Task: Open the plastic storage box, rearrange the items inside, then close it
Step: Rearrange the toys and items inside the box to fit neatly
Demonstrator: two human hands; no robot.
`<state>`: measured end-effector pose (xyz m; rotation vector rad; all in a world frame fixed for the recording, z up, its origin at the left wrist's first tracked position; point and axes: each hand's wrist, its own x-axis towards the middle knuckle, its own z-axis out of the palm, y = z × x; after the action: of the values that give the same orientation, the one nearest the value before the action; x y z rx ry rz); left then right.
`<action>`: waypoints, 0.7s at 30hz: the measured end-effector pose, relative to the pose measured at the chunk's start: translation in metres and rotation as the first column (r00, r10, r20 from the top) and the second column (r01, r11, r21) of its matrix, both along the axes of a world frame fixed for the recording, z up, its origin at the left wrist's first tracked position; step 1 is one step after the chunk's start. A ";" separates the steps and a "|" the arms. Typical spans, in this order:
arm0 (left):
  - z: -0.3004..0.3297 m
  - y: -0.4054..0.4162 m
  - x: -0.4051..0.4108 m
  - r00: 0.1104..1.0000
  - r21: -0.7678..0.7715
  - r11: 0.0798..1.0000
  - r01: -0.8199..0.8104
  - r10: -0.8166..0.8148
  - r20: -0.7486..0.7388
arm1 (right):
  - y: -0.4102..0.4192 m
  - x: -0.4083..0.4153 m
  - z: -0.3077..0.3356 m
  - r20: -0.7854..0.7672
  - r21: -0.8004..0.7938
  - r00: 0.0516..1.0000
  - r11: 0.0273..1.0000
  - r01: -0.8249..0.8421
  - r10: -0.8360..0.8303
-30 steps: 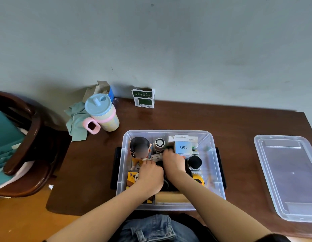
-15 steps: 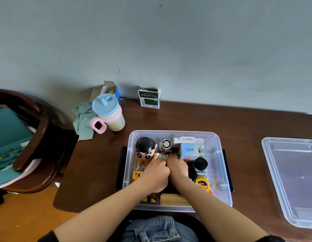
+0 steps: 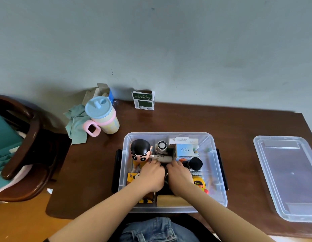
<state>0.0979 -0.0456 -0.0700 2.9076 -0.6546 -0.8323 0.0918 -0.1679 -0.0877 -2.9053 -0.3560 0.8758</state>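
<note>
The clear plastic storage box (image 3: 169,134) stands open on the brown table, and both my hands are inside it. My left hand (image 3: 151,175) and my right hand (image 3: 180,175) lie side by side, fingers curled forward onto a grey tube (image 3: 163,158), one hand at each end. Around them sit a cartoon figure (image 3: 141,152), a small round fan (image 3: 162,145), a Q88 carton (image 3: 184,150), a black ball-shaped item (image 3: 196,163) and a yellow tape measure (image 3: 198,183). A dark item under my palms is mostly hidden. The box's clear lid (image 3: 287,175) lies flat at the right.
A pastel cup with a blue lid (image 3: 103,116) and a green cloth (image 3: 76,126) sit at the table's back left. A small green carton (image 3: 143,100) stands against the wall. A dark wooden chair (image 3: 24,154) is left of the table.
Both hands have drawn closer together and the grey tube has shifted a little to the right inside the box. The camera view has also swung slightly.
</note>
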 end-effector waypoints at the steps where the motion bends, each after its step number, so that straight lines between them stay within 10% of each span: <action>1: 0.001 0.000 0.000 1.000 -0.014 1.000 -0.010 0.010 -0.003 | -0.001 0.001 0.000 -0.007 -0.007 1.000 1.000 -0.012 0.012; 12: 0.009 0.009 0.001 0.996 -0.097 0.992 -0.076 0.073 -0.043 | -0.019 0.005 0.024 -0.011 0.126 0.999 0.991 0.040 -0.039; 21: 0.018 0.022 -0.002 0.979 -0.172 0.969 -0.177 0.156 -0.130 | -0.062 0.018 0.033 0.116 -0.111 0.979 0.978 0.179 -0.166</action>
<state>0.0958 -0.0234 -0.0517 2.6821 -0.4433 -0.8626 0.1102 -0.2299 -0.0542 -3.0433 -0.0562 0.7428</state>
